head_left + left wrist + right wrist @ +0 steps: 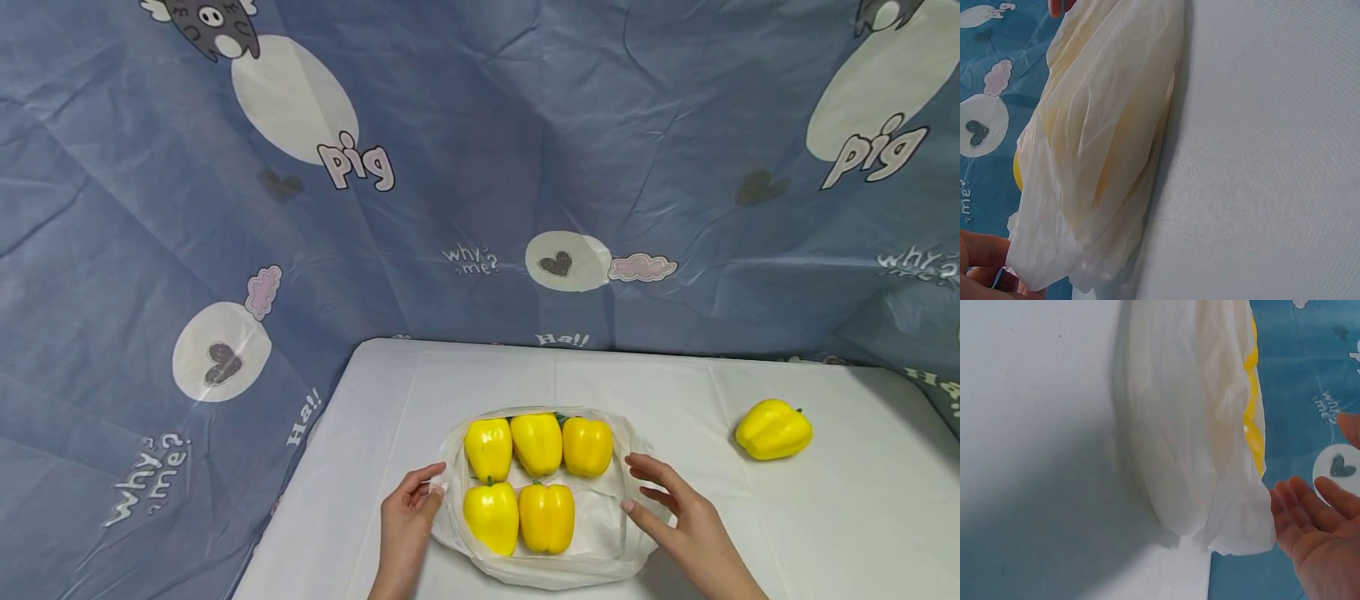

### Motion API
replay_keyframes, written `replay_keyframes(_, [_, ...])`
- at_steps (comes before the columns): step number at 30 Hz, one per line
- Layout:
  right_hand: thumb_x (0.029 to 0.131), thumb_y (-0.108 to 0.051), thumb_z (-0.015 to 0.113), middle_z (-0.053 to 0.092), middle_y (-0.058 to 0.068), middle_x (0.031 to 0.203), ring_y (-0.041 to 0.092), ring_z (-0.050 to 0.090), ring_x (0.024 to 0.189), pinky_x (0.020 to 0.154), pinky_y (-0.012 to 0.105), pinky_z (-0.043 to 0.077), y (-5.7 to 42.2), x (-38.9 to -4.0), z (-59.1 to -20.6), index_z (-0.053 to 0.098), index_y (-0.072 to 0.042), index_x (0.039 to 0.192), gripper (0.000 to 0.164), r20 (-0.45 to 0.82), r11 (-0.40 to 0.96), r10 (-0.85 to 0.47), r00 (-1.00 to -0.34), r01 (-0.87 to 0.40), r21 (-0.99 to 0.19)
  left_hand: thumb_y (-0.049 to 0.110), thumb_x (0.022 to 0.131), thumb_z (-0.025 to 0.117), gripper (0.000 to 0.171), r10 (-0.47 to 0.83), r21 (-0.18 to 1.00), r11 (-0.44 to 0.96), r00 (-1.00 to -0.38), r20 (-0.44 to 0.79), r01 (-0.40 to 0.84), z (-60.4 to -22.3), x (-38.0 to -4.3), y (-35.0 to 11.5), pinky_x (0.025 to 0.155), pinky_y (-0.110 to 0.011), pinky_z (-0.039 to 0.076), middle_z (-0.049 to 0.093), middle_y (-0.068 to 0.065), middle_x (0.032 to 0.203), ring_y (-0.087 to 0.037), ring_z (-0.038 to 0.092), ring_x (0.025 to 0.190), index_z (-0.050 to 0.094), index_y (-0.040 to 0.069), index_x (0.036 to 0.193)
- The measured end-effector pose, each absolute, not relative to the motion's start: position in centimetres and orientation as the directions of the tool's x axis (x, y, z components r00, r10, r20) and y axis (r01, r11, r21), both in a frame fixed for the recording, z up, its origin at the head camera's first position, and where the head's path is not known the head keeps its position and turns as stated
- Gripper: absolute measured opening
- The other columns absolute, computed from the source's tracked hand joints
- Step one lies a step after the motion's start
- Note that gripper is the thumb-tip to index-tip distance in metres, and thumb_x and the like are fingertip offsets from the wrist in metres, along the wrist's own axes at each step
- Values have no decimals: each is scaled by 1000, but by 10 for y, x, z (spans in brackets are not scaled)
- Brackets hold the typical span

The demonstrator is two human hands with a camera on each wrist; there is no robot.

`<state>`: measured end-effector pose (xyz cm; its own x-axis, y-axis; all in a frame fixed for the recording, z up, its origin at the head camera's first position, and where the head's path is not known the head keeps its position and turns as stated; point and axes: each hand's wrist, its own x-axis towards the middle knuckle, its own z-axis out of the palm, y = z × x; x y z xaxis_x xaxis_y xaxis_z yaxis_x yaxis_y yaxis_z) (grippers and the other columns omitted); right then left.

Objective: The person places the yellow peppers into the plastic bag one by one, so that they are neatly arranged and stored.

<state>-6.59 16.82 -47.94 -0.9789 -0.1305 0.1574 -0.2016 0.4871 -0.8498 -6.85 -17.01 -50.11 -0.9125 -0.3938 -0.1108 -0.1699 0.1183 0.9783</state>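
Observation:
A thin white plastic bag point(558, 575) sits on the table with its mouth spread wide, holding several yellow bell peppers. Three line its far side, including a middle pepper point(537, 444); two lie in front, a left one point(491, 517) and a right one point(547, 518). At the front right inside, bare white bottom shows. My left hand point(407, 521) pinches the bag's left rim between thumb and fingers. On the opposite side my right hand point(678, 521) is held with fingers spread and loosely bent, fingertips right at the rim; the right wrist view shows its palm point(1329, 562) beside the bag wall.
One more yellow bell pepper point(774, 430) lies on its side at the right of the white-covered table point(840, 517). A blue printed cloth point(465, 167) hangs behind the table and along its left side.

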Motion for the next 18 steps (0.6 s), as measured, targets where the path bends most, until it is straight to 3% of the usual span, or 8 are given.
replay_keyframes(6, [90, -19, 74, 57, -2, 134, 6, 54, 115, 92, 12, 42, 174, -66, -479, 54, -13, 136, 50, 228, 491, -109, -967, -252, -834, -9, 86, 64, 32, -387, 981, 110, -916, -104, -157, -501, -68, -170, 68, -18, 48, 67, -9, 104, -14, 54, 79, 71, 3, 114])
replay_keyframes(13, [89, -19, 74, 57, -3, 135, 1, 51, 117, 94, 8, 36, 182, -66, -484, 53, -18, 139, 54, 265, 527, -58, -962, -255, -811, -8, 86, 64, 31, -387, 982, 111, -917, -97, -151, -501, -67, -171, 68, -18, 48, 67, -10, 105, -14, 54, 80, 71, 3, 115])
replay_keyframes(18, [90, -22, 74, 55, -6, 136, -3, 50, 116, 93, 6, 34, 190, -67, -486, 51, -27, 140, 56, 245, 565, -7, -970, -206, -799, -9, 86, 64, 32, -395, 981, 109, -912, -105, -161, -501, -67, -170, 69, -18, 48, 67, -9, 106, -14, 54, 80, 72, 4, 114])
